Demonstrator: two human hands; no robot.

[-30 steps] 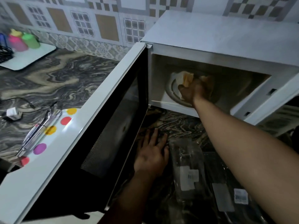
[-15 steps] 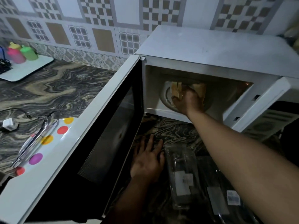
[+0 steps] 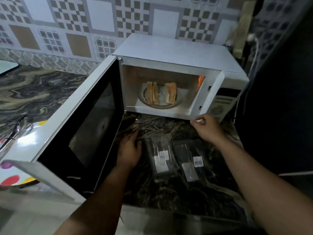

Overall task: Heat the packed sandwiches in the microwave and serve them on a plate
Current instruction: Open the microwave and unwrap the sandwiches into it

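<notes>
The white microwave (image 3: pixel 176 51) stands open, its door (image 3: pixel 81 133) swung out to the left. On the turntable (image 3: pixel 160 106) inside stand two sandwich pieces on edge, one at the left (image 3: pixel 152 94) and one at the right (image 3: pixel 171 94). My right hand (image 3: pixel 205 128) hovers outside the cavity by its lower right corner, fingers loosely curled, holding nothing. My left hand (image 3: pixel 129 148) rests flat on the marble counter beside the door, fingers spread. Two empty clear sandwich packs (image 3: pixel 160 160) (image 3: pixel 193 160) lie on the counter between my hands.
A white plate with coloured dots (image 3: pixel 11 180) sits left of the door, partly hidden by it, with metal tongs (image 3: pixel 17 131) lying on it. The marble counter (image 3: pixel 42 92) stretches left. A dark appliance fills the right side. A cable hangs behind the microwave.
My right hand has let go of the sandwich and drawn back out of the microwave to its lower right corner. Both sandwich pieces now stand uncovered on the turntable. The left hand stays put.
</notes>
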